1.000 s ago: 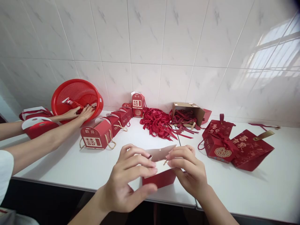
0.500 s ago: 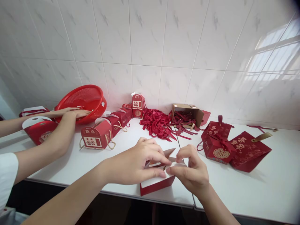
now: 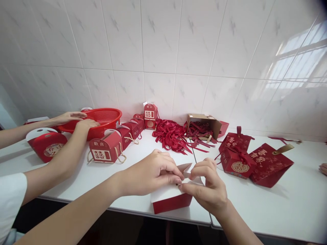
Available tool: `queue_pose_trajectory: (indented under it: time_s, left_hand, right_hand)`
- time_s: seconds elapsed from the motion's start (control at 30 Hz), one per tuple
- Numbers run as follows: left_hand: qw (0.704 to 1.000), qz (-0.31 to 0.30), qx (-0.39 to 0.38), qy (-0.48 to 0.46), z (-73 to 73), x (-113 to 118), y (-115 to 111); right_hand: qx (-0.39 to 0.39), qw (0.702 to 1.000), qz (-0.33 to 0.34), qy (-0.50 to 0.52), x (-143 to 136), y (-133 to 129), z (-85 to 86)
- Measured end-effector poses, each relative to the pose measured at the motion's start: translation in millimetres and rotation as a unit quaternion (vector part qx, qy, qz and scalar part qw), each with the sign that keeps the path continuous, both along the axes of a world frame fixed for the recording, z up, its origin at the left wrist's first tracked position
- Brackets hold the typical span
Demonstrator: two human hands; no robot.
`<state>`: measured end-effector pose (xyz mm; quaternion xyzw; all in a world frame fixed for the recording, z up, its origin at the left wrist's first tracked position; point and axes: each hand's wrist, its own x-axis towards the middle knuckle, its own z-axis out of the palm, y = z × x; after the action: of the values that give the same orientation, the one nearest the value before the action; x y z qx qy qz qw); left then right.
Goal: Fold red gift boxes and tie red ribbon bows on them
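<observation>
A partly folded red gift box [image 3: 172, 203], white inside, sits at the table's front edge between my hands. My left hand [image 3: 159, 173] comes over it from the left, its thumb and index finger pinched together at the white flap. A tiny dark bit shows by those fingertips, too small to name. From the right, my right hand [image 3: 211, 187] grips the same flap with thumb and curled fingers. Another flap of the box stands up behind my fingers. My hands hide much of the box's top.
A co-worker's hands [image 3: 88, 125] are at a red plastic basket [image 3: 108, 117]. Finished red boxes [image 3: 106, 148] line up left of centre. Behind lie red ribbons [image 3: 170, 134] and a cardboard box [image 3: 217, 127]. More red boxes [image 3: 270, 165] stand at right. Another person's hand [image 3: 323, 168] shows at the right edge.
My fingers have drawn closer together and the white flap now lies over more of the box's opening. The co-worker's basket has tipped down flatter. A hand has appeared at the right edge.
</observation>
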<state>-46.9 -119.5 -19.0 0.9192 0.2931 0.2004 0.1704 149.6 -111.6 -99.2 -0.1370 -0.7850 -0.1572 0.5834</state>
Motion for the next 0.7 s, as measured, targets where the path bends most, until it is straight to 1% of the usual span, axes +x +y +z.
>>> queue_pose_trajectory:
  time_s: [0.1, 0.2, 0.3, 0.37, 0.57, 0.7]
  left_hand:
    - [1.0, 0.002, -0.014, -0.009, 1.3, -2.3, 0.5]
    - [0.999, -0.001, -0.044, -0.006, 3.3, -6.4, -1.4]
    - [0.997, 0.007, -0.079, 0.02, 7.9, -8.1, -3.0]
    - [0.995, 0.007, -0.089, 0.049, 13.0, -6.9, -3.8]
    - [0.989, -0.037, -0.063, 0.132, 32.7, 0.7, -9.6]
    - [0.981, -0.047, -0.043, 0.184, 40.2, 4.4, -14.5]
  right_hand:
    - [-0.001, 1.0, -0.006, 0.006, 0.3, 0.0, -0.3]
    - [0.001, 1.0, -0.011, 0.002, 0.3, -0.6, 0.0]
    - [0.018, 1.0, -0.015, -0.007, 0.2, -2.4, 1.6]
    - [0.022, 1.0, -0.014, -0.014, -0.1, -4.9, 3.7]
    - [0.024, 0.999, -0.027, -0.039, -2.4, -18.7, 12.4]
    - [0.014, 0.999, -0.026, -0.043, -5.4, -25.3, 15.2]
